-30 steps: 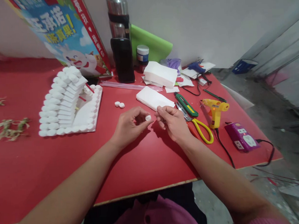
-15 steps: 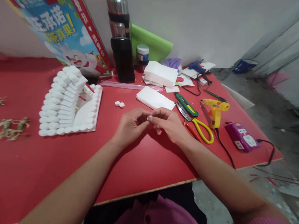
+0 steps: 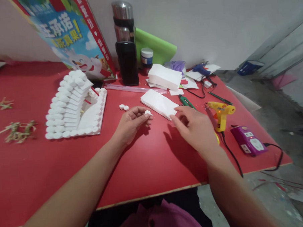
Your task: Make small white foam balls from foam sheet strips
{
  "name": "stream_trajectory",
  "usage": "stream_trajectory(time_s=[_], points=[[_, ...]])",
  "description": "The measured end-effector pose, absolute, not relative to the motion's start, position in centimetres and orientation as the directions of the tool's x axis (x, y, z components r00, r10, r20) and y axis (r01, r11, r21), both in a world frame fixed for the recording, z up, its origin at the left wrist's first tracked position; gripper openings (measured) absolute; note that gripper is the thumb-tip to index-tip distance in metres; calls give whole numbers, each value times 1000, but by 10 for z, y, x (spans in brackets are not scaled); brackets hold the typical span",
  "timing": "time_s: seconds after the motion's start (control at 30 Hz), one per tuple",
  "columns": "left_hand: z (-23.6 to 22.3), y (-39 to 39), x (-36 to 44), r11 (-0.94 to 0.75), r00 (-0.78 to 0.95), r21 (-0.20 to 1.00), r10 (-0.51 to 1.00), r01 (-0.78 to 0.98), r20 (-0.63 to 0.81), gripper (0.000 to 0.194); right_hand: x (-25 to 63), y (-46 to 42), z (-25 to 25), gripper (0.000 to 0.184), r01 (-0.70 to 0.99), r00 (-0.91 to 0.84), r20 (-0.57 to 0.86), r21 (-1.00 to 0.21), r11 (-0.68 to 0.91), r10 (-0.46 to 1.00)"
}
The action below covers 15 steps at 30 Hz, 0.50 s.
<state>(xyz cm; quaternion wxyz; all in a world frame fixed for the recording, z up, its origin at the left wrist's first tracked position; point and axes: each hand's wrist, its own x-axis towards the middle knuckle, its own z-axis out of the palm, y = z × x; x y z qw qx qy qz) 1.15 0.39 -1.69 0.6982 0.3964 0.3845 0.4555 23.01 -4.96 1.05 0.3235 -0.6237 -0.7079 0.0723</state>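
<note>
My left hand (image 3: 132,124) pinches a small white foam piece (image 3: 148,113) between thumb and fingertips, just above the red table (image 3: 143,160). Off to its right, my right hand (image 3: 194,126) hovers palm down with fingers loosely spread, holding nothing, and covers the scissors. A flat stack of white foam sheets (image 3: 159,103) lies just beyond both hands. Two loose white foam discs (image 3: 124,107) sit left of that stack. A white foam model house (image 3: 74,105) covered in round foam pieces stands at the left.
A yellow glue gun (image 3: 220,112), green utility knife (image 3: 184,100) and purple power strip (image 3: 248,139) lie at the right. A black flask (image 3: 126,47), small jar (image 3: 147,56), green roll (image 3: 156,48), foam block (image 3: 165,76) and printed box (image 3: 73,40) stand at the back. Dried twigs (image 3: 16,131) lie far left.
My hands were together on the small foam piece; now my right hand has let go and moved right over the scissors, while my left hand keeps the piece.
</note>
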Motion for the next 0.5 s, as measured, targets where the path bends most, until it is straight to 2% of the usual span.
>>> stream_trajectory(time_s=[0.07, 0.13, 0.2, 0.33, 0.5], points=[[-16, 5, 11, 311, 318, 862, 929, -400, -188, 36, 253, -64, 15, 35, 952, 39, 364, -297, 76, 930], [-16, 5, 11, 362, 374, 821, 906, -441, -199, 29, 276, -78, 13, 45, 993, 51, 300, -113, -17, 952], [-18, 6, 10, 415, 425, 777, 880, -473, -211, 24, 292, -89, 5, 52, 999, 45, 200, -5, -45, 979], [-21, 7, 10, 459, 462, 713, 861, -530, -211, 21, 298, -94, -11, 55, 996, 74, 64, 39, -77, 995], [-20, 5, 10, 468, 493, 698, 850, -542, -187, 16, 280, -77, -4, 68, 971, 237, -101, 71, -231, 966]])
